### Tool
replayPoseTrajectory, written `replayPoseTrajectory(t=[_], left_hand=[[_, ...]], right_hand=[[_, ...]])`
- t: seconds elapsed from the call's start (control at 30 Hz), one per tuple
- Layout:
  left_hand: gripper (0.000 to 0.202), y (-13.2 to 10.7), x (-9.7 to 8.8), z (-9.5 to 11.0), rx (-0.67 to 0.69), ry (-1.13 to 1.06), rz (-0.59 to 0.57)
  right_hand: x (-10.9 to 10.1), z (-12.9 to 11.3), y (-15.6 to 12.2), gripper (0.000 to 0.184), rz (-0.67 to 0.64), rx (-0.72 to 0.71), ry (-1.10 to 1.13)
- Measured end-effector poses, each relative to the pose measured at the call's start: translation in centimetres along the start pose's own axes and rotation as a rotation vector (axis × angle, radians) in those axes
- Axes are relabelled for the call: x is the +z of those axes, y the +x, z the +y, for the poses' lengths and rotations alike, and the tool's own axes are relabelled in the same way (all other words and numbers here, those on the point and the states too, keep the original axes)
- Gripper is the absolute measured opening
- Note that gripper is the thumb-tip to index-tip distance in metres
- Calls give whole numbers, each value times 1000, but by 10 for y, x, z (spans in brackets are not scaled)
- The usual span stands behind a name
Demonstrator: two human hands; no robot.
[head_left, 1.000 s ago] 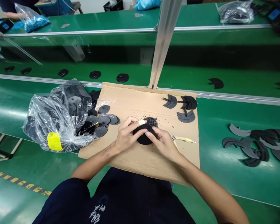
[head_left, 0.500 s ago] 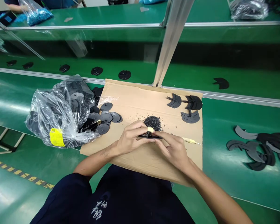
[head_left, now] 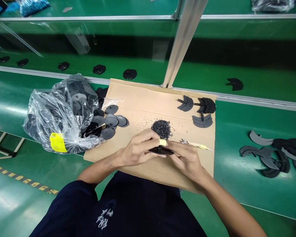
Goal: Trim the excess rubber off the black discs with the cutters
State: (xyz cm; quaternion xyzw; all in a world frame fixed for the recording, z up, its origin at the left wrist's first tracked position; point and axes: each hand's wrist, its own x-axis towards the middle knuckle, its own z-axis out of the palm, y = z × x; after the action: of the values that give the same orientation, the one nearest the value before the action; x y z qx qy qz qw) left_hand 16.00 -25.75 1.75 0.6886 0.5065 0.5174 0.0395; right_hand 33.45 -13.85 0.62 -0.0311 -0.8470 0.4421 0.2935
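Observation:
Both my hands pinch one flat black plastic disc [head_left: 160,150], held edge-on just above a brown cardboard sheet [head_left: 143,108]. My left hand [head_left: 138,149], with a yellow tape wrap on one fingertip, grips its left side. My right hand [head_left: 186,158] grips its right side and also holds a thin yellow-handled tool [head_left: 199,146] that points right. Just beyond the fingers on the cardboard lies a small heap of black trimmings [head_left: 162,128].
A clear plastic bag [head_left: 59,115] of black discs with a yellow label lies at the left, loose discs [head_left: 112,121] spilling beside it. Cut black pieces [head_left: 199,112] sit at the cardboard's far right corner, more [head_left: 273,153] on the green bench. A metal post [head_left: 182,42] rises behind; discs [head_left: 129,73] ride the conveyor.
The disc has turned from flat-on to edge-on between my fingers, and both hands have shifted slightly nearer and to the right. The camera tilted down a little.

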Motion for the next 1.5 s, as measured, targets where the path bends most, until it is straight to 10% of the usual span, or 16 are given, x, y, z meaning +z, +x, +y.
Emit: replayPoseTrajectory(t=[0.57, 0.83, 1.07, 1.2, 1.5], left_hand=[[22, -7, 8, 9, -14, 90, 131], [28, -9, 5, 5, -117, -63, -36], [27, -32, -14, -11, -341, -11, -62], [20, -33, -18, -20, -346, 21, -100], [21, -13, 0, -25, -199, -122, -128]], right_hand=[[-3, -6, 0, 33, -44, 55, 47], [0, 1, -7, 30, -17, 69, 40], [-42, 26, -61, 62, -132, 278, -668], [-53, 29, -84, 46, -141, 367, -843], [-39, -7, -18, 33, -137, 183, -328]])
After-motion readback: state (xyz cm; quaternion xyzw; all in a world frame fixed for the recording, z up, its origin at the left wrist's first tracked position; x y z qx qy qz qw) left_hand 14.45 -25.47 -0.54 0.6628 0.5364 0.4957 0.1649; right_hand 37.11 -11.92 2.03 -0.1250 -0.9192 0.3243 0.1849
